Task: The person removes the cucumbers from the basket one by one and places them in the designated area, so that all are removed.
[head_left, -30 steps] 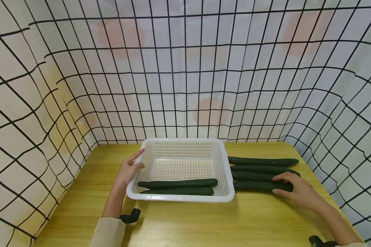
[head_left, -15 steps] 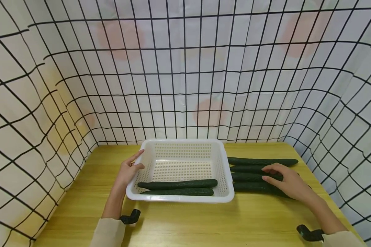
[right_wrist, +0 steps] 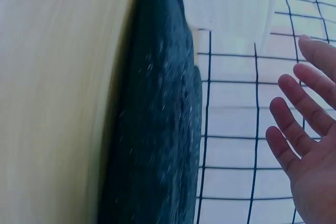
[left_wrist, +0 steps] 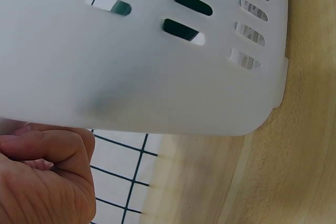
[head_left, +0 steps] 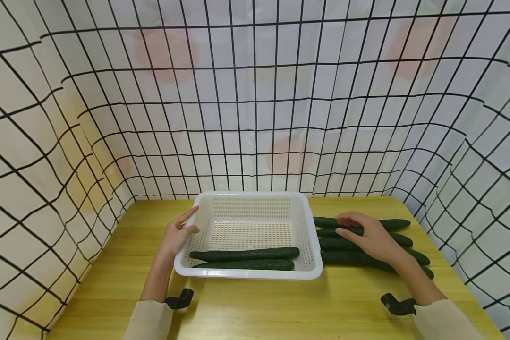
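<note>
A white plastic basket (head_left: pixel 248 274) with slotted walls rests on the table; two dark green cucumbers (head_left: pixel 244 255) lie side by side along its front. My left hand (head_left: pixel 175 241) grips the basket's left rim, thumb over the edge; in the left wrist view its fingers (left_wrist: pixel 68 148) are bent against the white wall. Right of the basket, several more cucumbers (head_left: pixel 352 258) lie roughly parallel. Over the farther ones reaches my right hand (head_left: pixel 374 238), thumb and forefinger apart with nothing between them. The right wrist view has its fingers (right_wrist: pixel 294 106) extended beside the nearest cucumber (right_wrist: pixel 157 103).
The yellow wood-grain table (head_left: pixel 255 307) extends in front of the basket and to its left. White cloth with a black grid (head_left: pixel 255 113) closes in the back and both sides. A black wrist camera mount (head_left: pixel 180 299) sits at each forearm.
My right hand has moved left and away from me, from the nearest cucumber on the right to over the farthest ones. The left hand and the basket have stayed in place.
</note>
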Demonstrator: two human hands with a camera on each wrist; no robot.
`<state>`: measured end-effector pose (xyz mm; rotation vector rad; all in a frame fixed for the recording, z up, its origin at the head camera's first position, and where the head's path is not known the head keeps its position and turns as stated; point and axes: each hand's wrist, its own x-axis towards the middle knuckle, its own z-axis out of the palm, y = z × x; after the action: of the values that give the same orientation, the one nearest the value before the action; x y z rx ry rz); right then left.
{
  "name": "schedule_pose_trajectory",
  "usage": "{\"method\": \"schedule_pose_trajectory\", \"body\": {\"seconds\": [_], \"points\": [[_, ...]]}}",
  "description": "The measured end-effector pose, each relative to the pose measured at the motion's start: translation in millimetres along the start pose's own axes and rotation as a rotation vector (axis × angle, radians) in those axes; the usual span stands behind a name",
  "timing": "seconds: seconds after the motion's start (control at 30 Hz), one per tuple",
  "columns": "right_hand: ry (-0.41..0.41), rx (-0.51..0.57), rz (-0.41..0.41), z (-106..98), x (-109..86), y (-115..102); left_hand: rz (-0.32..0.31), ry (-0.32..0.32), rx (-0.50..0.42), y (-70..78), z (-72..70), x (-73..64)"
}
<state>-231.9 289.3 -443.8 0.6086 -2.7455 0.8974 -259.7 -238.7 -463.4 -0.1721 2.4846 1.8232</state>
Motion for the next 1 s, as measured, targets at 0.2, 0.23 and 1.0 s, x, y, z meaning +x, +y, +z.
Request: {"method": "schedule_pose_trajectory", "body": {"seconds": [0.2,0.23,1.0], "points": [[-0.003,0.057,-0.034,7.5,11.5,-11.1,0.005,-0.002,-0.019,1.0,1.0,-0.3],[-0.004,0.062,-0.042,8.8,13.4,-12.9,0.007,-0.004,-0.024,1.2,1.0,-0.5],[-0.085,0.155,-0.169,43.8,48.9,-64.9,0.015,0.000,-0.020,2.3,0.3,-1.9]]}}
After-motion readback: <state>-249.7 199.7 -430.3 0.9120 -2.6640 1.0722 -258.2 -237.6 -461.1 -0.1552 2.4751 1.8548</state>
